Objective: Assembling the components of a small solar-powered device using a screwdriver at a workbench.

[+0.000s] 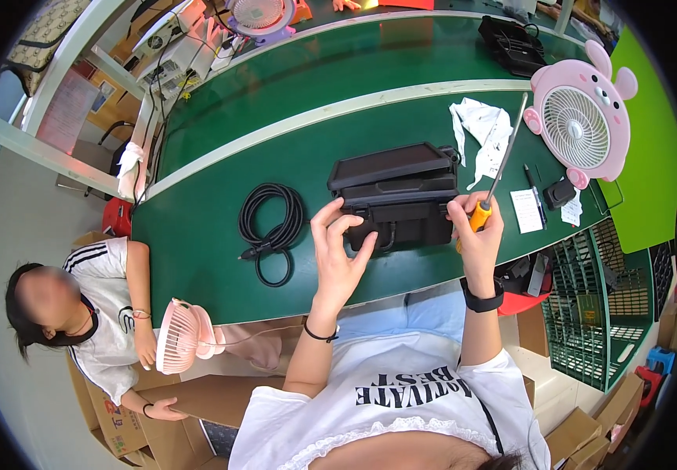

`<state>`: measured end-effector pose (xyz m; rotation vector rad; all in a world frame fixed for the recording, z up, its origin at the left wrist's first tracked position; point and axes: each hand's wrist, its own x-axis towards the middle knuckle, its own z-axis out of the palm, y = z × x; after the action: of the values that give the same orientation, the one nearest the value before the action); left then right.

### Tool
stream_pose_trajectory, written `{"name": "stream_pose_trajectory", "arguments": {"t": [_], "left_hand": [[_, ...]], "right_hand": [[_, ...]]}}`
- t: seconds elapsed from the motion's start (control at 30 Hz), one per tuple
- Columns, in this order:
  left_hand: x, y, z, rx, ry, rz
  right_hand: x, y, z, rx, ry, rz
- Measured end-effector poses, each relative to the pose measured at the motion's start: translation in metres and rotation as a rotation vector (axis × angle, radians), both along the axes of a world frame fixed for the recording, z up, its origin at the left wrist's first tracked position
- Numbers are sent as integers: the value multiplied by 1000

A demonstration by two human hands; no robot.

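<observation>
A black hard plastic case [393,188] stands near the table's front edge, its lid [389,166] tilted up at the back. My left hand [337,249] has its fingers and thumb curled on the case's front left side. At the front right corner, my right hand [476,239] is closed round the yellow handle of a screwdriver [505,160]. The long metal shaft points up and away from the case. What lies inside the case cannot be made out. Left of the case lies a coiled black cable [298,218].
On the right are a crumpled white cloth [486,129], a paper slip [526,211], a pen [533,188], a small black block [559,193] and a pink fan [577,125]. A green crate [581,313] stands beside the table. At left sits another person [103,298] near a small pink fan [178,337].
</observation>
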<state>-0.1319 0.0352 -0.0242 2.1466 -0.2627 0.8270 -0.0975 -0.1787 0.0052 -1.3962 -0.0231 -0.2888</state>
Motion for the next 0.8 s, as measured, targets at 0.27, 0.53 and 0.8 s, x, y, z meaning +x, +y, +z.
{"name": "stream_pose_trajectory", "arguments": {"t": [0.27, 0.53, 0.8], "left_hand": [[1, 0, -2, 6, -3, -12], [1, -4, -1, -4, 0, 4], [10, -8, -4, 129, -106, 93]], "right_hand": [[17, 8, 14, -46, -45, -128], [15, 2, 11, -101, -102, -51], [5, -4, -9, -336, -214, -132]]}}
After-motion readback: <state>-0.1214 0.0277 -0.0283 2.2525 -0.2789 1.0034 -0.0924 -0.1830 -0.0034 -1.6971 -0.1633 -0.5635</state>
